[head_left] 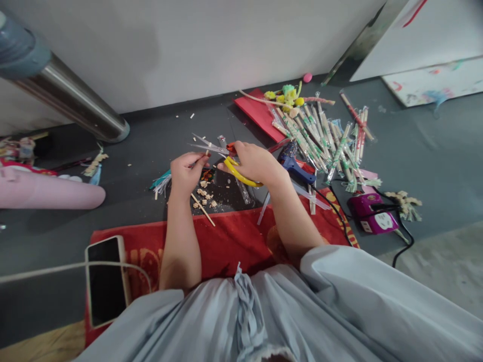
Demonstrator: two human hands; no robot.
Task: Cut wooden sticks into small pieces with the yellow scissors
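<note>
My right hand (252,163) holds a pair of scissors (243,177) with yellow and orange handles; the blades are parted and point left. Between the fingertips of my left hand (187,173) is a short piece of thin wooden stick (207,152), upright close to the blades. Whether the blades touch it, I cannot tell. Below the hands lie small wooden bits (204,193) and a longer thin wooden stick (203,209). A teal tassel (163,182) shows beside my left wrist, partly hidden.
Many wrapped chopsticks (313,133) are heaped at the right, near a red folder (254,116). A blue glue gun (295,163) and a purple power adapter (372,213) have black cords. A phone (107,281) lies on the red cloth (226,241). A metal post (81,98) stands at left.
</note>
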